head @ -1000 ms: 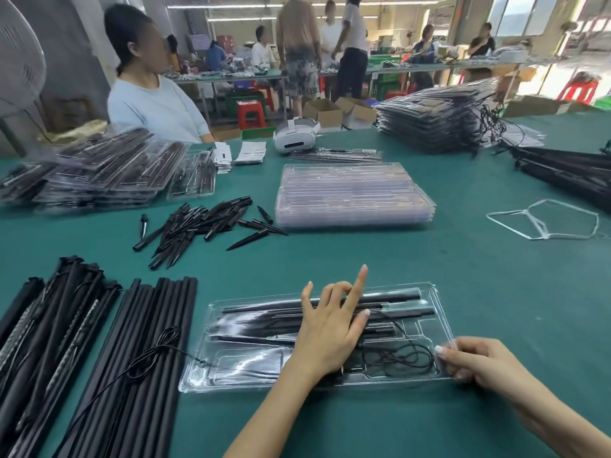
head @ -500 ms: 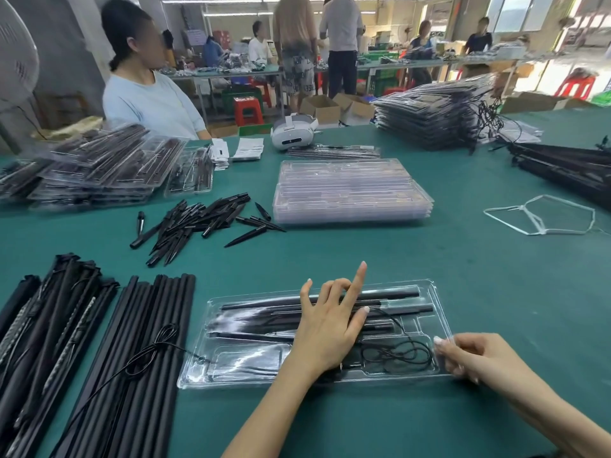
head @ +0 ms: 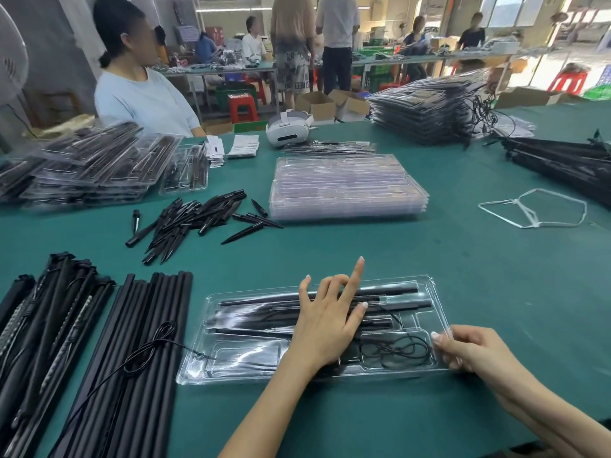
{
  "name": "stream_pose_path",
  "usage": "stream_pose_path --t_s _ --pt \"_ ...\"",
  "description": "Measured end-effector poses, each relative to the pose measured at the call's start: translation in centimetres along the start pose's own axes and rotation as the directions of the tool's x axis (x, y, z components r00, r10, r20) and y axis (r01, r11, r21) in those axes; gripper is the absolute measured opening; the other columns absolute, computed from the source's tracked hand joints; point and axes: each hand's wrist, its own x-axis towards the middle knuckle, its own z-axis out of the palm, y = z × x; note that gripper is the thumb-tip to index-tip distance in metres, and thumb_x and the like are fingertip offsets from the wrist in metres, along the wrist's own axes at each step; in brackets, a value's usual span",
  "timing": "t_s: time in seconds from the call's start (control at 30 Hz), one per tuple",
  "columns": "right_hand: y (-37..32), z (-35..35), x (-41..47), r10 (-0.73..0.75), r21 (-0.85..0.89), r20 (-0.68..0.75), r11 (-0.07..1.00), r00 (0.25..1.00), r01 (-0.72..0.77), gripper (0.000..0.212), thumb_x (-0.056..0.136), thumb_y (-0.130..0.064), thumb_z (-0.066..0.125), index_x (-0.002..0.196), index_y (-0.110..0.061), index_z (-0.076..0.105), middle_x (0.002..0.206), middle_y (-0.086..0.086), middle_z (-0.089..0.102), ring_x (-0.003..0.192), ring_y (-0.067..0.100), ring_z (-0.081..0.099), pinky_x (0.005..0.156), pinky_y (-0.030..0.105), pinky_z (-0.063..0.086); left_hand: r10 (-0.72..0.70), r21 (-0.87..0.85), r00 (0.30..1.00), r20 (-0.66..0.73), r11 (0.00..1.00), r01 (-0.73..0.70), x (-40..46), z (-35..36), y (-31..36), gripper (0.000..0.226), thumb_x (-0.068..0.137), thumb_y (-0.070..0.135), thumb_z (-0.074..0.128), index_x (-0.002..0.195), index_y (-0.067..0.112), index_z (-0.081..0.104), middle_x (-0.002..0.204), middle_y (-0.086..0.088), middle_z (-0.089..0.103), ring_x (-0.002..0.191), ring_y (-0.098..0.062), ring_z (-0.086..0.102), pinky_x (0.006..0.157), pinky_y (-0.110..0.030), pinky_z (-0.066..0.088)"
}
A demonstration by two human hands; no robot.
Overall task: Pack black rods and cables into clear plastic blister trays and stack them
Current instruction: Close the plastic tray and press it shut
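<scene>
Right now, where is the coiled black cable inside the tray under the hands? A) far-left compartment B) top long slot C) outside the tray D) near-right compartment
D: the coiled black cable lies in the near-right compartment of the clear tray, between the left hand pressing on the rods and the right hand pinching the tray's right edge.

Both forearms come in bare, no sleeves showing. The left hand [head: 325, 320] and right hand [head: 476, 353] wear no gloves or rings; fingernails are longish, pale and glossy.

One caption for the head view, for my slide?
Left hand presses a filled blister tray; right hand grips its edge.
</scene>
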Motion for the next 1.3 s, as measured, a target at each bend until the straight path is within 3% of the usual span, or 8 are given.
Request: stream_pose_path --t_s 0.1,0.37,0.5,0.7,0.87,1.03,1.17,1.3 --pt "-0.2 -0.4 -0.1 -0.003 -0.023 0.018 1.000 1.000 0.004 0.030 0.089 -0.015 0.065 0.062 -0.004 0.061 0.055 0.005 0.054 0.048 0.011 0.045 0.045 0.011 0.033 0.001 0.004 1.000 0.001 1.000 -0.001 0.0 0.0 0.0 0.066 0.100 0.046 0.022 0.141 0.044 -0.030 0.128 0.015 0.035 0.125 -0.003 0.024 0.110 -0.040 -0.010" --pt "-2.5 -2.3 0.9 0.243 -0.123 0.257 0.968 0.935 -0.218 0.037 0.071 -0.042 0.072 0.065 -0.006 0.071 0.058 0.010 0.061 0.046 0.010 0.052 0.044 0.014 0.036 -0.024 -0.053 1.000 0.003 0.998 0.024 0.2 -0.3 -0.1 0.069 0.099 0.047 0.025 0.140 0.044 -0.030 0.132 0.014 0.034 0.127 -0.002 0.022 0.113 -0.041 -0.010" --pt "-2.0 -1.9 0.5 0.145 -0.081 0.229 0.988 0.963 -0.129 0.032 0.077 -0.041 0.067 0.063 -0.012 0.066 0.063 0.005 0.060 0.054 0.012 0.049 0.051 0.016 0.035 -0.026 -0.052 1.000 -0.007 0.998 0.025 0.3 -0.4 -0.1 0.069 0.099 0.047 0.025 0.140 0.044 -0.031 0.131 0.014 0.035 0.127 -0.003 0.024 0.114 -0.042 -0.008" --pt "-1.1 -1.0 -0.4 -0.095 -0.075 0.145 0.991 0.985 0.107 0.032 0.091 -0.020 0.060 0.061 -0.009 0.059 0.057 -0.003 0.054 0.054 0.008 0.043 0.051 0.014 0.033 -0.006 -0.016 1.000 -0.008 1.000 0.006 0.2 -0.2 -0.1 0.067 0.099 0.045 0.025 0.141 0.043 -0.028 0.129 0.014 0.036 0.126 -0.004 0.026 0.112 -0.041 -0.007" --pt "-0.3 -0.5 -0.1 -0.100 -0.123 0.059 0.987 0.993 0.106 0.033 0.091 -0.016 0.062 0.060 -0.007 0.059 0.058 0.006 0.055 0.058 0.016 0.044 0.061 0.030 0.033 0.005 0.025 0.999 -0.039 1.000 -0.004 0.0 -0.2 0.0 0.066 0.099 0.045 0.025 0.143 0.041 -0.024 0.128 0.014 0.036 0.125 -0.005 0.026 0.112 -0.042 -0.005" --pt "-1.1 -0.9 0.0 -0.075 -0.124 0.113 0.988 0.991 0.089 0.033 0.091 -0.024 0.062 0.062 -0.009 0.062 0.060 0.001 0.057 0.057 0.011 0.045 0.061 0.025 0.033 -0.009 0.027 1.000 -0.002 1.000 0.009 0.4 -0.3 0.0 0.065 0.100 0.045 0.024 0.144 0.041 -0.022 0.129 0.012 0.034 0.127 -0.006 0.024 0.112 -0.044 -0.006" --pt "-1.5 -0.9 0.1 -0.070 -0.109 0.107 0.991 0.992 0.081 0.032 0.092 -0.024 0.060 0.063 -0.013 0.053 0.058 -0.004 0.045 0.057 0.010 0.036 0.059 0.027 0.026 -0.072 0.007 0.992 0.104 0.997 0.071 2.1 -0.3 0.6 0.061 0.098 0.049 0.032 0.152 0.033 0.008 0.124 0.003 0.036 0.124 -0.014 0.029 0.114 -0.048 0.000" --pt "-1.4 -0.6 0.0 -0.045 -0.102 0.124 0.993 0.991 0.058 0.032 0.094 -0.019 0.058 0.063 -0.011 0.052 0.063 0.002 0.045 0.065 0.014 0.035 0.064 0.032 0.021 -0.142 -0.118 0.904 0.404 0.971 0.206 6.0 -1.1 3.2 0.071 0.077 0.072 0.054 0.126 0.022 0.045 0.123 0.000 0.051 0.117 -0.020 0.045 0.104 -0.045 0.028"
